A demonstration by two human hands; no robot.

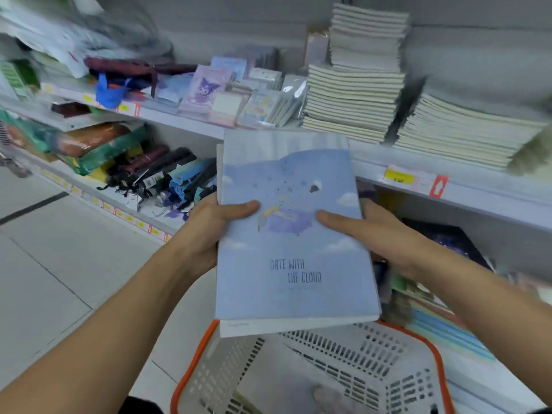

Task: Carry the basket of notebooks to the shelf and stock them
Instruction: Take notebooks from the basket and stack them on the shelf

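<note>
Two hands hold a small stack of notebooks [294, 234] above the basket [388, 348], level with the front edge of the middle shelf [478, 195]. The top copy has a pale blue cover printed with clouds and the words "DATE WITH THE CLOUD"; at least one more white-edged copy shows beneath it at the near edge. How many are in the stack cannot be told.

Grip: the left hand [209, 231] clasps the stack's left edge, thumb flat across the cover and fingers curled out of sight beneath. The right hand [376, 231] clasps the right edge likewise, thumb on the cover. Both grips appear firm and evenly placed.

Basket: white perforated plastic with an orange rim, standing low in front of the person at the foot of the shelving. Something pale lies on its floor, too blurred to identify.

Shelf: the middle shelf carries stacks of cream-edged notebooks [352, 100] toward its right end and small packaged stationery [227, 94] toward the centre. A yellow price label [398, 176] sits on the front edge. The lower shelf at left holds dark folded items, possibly umbrellas [167, 174].

Assessment: carrying appears complete; stocking is in hand, with this stack lifted clear of the basket but not yet placed. The next move calls for raising the stack over the shelf's front edge and setting it flat, squared with the existing stacks, in a free space; no such space is plainly visible, so room may have to be made.
</note>
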